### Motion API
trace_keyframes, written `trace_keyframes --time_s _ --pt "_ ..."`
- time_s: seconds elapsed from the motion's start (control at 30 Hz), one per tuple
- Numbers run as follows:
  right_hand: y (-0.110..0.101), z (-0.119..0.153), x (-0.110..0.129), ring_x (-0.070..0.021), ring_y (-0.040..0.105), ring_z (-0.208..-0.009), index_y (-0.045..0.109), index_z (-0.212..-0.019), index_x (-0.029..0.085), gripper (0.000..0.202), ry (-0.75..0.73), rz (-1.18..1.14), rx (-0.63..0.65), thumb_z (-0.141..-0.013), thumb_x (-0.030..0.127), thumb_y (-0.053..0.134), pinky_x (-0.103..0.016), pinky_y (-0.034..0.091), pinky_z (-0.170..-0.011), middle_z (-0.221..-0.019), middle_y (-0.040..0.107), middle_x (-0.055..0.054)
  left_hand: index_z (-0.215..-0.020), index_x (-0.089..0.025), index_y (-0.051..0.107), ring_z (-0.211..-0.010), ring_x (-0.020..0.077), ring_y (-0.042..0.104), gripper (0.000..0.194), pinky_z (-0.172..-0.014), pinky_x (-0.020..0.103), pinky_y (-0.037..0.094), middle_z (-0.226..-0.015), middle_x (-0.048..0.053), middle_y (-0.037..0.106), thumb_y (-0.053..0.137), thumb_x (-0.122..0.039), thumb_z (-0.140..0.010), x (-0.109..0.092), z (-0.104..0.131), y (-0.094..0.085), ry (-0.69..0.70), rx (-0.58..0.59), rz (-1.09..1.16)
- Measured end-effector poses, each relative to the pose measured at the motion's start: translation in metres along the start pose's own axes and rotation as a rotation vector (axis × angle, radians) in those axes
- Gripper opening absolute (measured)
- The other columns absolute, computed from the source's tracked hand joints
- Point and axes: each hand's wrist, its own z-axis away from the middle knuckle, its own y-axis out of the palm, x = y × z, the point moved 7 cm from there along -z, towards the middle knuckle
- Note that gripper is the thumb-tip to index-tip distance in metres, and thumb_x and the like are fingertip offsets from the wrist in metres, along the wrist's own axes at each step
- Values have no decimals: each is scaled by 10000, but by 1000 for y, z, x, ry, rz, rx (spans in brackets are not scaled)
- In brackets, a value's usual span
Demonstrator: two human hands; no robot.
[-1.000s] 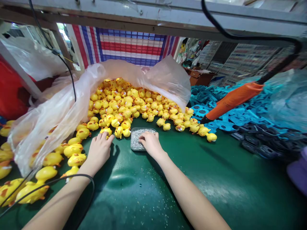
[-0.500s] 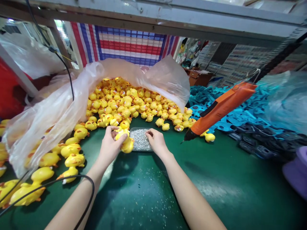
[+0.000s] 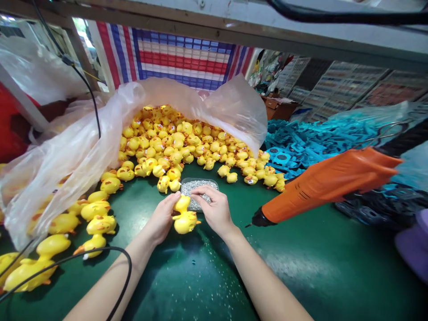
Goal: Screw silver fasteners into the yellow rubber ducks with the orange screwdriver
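A yellow toy duck [image 3: 186, 218] is gripped by my left hand [image 3: 164, 217], its thumb and fingers closed around the duck's left side. Close to the duck's upper end, my right hand [image 3: 214, 209] has its thumb and index finger pinched together. Whatever lies between those fingertips is too small to make out. Just behind both hands stands a clear tray [image 3: 216, 182] filled with small silvery metal pieces that look like screws, partly covered by my right hand. To the right hangs an orange electric screwdriver [image 3: 321, 185], its bit pointing left and down.
Many yellow ducks [image 3: 177, 142] spill from a large plastic bag [image 3: 90, 147] at the back and left. Blue plastic parts [image 3: 301, 142] and dark parts [image 3: 368, 205] are heaped at the right. A black cable [image 3: 126, 267] loops over my left forearm. Something purple [image 3: 414, 245] stands far right.
My left hand has brought the duck nearer and turned it. My right hand has come out of the tray to the duck. The screwdriver has swung lower and closer.
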Motion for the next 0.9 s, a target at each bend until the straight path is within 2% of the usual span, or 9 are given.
trace_keyframes --time_s 0.17,0.27,0.33,0.43,0.53,0.63,0.8,0.9 --pt "3 1 2 -178 671 -771 740 -771 229 92 -71 -41 43 -794 203 655 -345 541 -767 -801 740 -39 -890 -134 645 -581 136 622 362 -589 254 502 -699 7 661 781 -399 -685 4 6 7 -94 12 78" --pt "5 1 1 -170 668 -763 747 -761 229 74 -85 -71 75 -774 197 682 -338 535 -765 -798 733 -35 -894 -136 643 -571 143 633 275 -580 260 520 -702 23 671 725 -362 -760 7 8 9 -159 16 124" --pt "5 1 0 -161 658 -762 747 -751 230 63 -64 -109 77 -766 200 694 -323 529 -748 -801 714 -31 -900 -133 646 -582 154 644 255 -594 275 536 -700 39 675 652 -378 -828 11 9 11 -221 42 150" --pt "4 0 -4 -144 615 -761 756 -740 245 34 41 -233 74 -738 233 725 -306 507 -731 -802 648 -12 -901 -118 659 -612 184 664 331 -660 327 562 -701 68 678 552 -431 -890 14 10 16 -288 111 206" --pt "11 2 -3 -139 563 -766 770 -727 261 45 129 -296 195 -700 298 770 -316 483 -764 -777 564 5 -918 -107 670 -663 189 681 359 -714 328 563 -789 98 705 525 -434 -904 11 8 17 -262 140 253" --pt "18 5 1 -145 529 -778 776 -711 267 92 151 -223 334 -686 354 790 -331 463 -792 -768 505 9 -950 -106 676 -725 182 687 353 -702 287 553 -874 103 720 531 -424 -903 7 6 13 -203 102 256" --pt "21 8 2 -142 510 -776 773 -680 264 26 147 -162 396 -695 282 784 -329 449 -791 -776 471 15 -979 -123 670 -724 153 669 313 -666 239 529 -883 63 719 635 -402 -840 4 4 3 -80 -38 229" --pt "22 8 3 -144 519 -794 786 -766 276 75 148 -82 436 -707 231 774 -336 449 -802 -795 471 15 -982 -134 662 -728 131 664 288 -680 218 525 -898 45 712 666 -375 -822 0 6 3 -24 -74 239"
